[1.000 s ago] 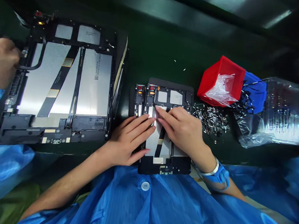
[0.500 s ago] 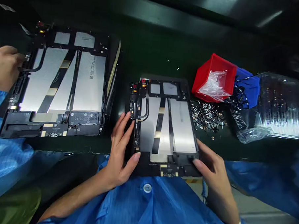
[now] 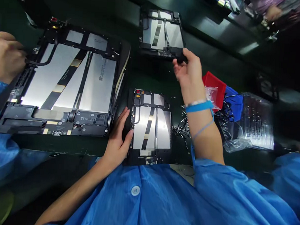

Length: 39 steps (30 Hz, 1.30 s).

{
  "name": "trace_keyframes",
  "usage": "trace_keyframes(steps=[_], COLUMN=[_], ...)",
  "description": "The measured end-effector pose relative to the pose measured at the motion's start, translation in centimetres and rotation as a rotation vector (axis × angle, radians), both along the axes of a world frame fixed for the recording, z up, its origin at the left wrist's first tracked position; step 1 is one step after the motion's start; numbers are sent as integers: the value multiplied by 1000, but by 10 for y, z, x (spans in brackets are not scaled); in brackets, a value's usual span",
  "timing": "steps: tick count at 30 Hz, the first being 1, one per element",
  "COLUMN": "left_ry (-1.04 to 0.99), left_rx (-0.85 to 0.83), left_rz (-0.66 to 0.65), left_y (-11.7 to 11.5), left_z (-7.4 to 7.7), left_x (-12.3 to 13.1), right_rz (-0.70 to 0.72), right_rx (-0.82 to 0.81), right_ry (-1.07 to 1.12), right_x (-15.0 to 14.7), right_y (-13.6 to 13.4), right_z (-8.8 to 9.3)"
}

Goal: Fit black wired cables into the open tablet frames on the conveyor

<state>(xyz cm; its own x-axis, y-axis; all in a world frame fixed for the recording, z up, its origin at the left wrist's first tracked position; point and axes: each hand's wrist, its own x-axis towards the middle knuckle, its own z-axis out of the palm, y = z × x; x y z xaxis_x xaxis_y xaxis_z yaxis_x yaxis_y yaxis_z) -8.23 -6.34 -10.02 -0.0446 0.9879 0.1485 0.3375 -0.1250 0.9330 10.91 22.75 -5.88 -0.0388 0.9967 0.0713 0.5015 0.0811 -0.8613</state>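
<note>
My right hand (image 3: 189, 66) grips the lower right corner of a tablet without its cover (image 3: 163, 35), held out at the far side of the bench. Its silver battery cells and dark ribbon cables face up. A second tablet of the same kind (image 3: 151, 127) lies right in front of me. Along its left edge rests my left hand (image 3: 119, 136), fingers stretched out and thumb apart, beside or touching the frame. Whether the fingertips reach underneath is hidden.
At left, a co-worker's hand (image 3: 8, 56) works at a larger-looking tablet (image 3: 72, 79) on a stack. To the right are a red bin (image 3: 221, 92) with clear plastic pieces, a blue bin (image 3: 236, 103), loose small black strips (image 3: 183, 125) and a clear plastic tray (image 3: 259, 120).
My right hand has moved from the near tablet's right edge to the far side, where it now holds a tablet. Another tablet lies before me. My left hand stays at the left edge.
</note>
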Motion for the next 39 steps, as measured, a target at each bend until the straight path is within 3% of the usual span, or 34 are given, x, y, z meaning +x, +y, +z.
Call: trace_keyframes(steps=[1, 4, 7, 10, 14, 16, 19, 24, 29, 35, 39], left_ry=[14, 72, 113, 118, 127, 136, 149, 245, 203, 14, -30], left_rx=[3, 18, 27, 33, 9, -1, -11, 63, 285, 205, 182], left_rz=[-3, -1, -9, -9, -16, -26, -33, -16, -144, -373, -414], left_y=[1, 5, 7, 8, 10, 10, 12, 16, 28, 48, 57], left_z=[1, 3, 3, 3, 5, 6, 8, 25, 50, 57, 56], left_x=[0, 0, 0, 1, 2, 3, 4, 11, 33, 62, 75], right_rz=[-73, -72, -67, -76, 112, 289, 412, 431, 354, 41, -103], right_rx=[-96, -229, -234, -139, 16, -7, -11, 14, 5, -218, -132], right_ry=[106, 191, 194, 146, -243, -492, -788, -911, -654, -311, -287], right_x=[-5, -7, 8, 32, 62, 75, 88, 96, 107, 123, 121], right_y=[20, 54, 40, -22, -136, -178, -209, -212, -211, -208, -209], right_z=[-7, -15, -5, 21, 54, 57, 44, 27, 34, 36, 33])
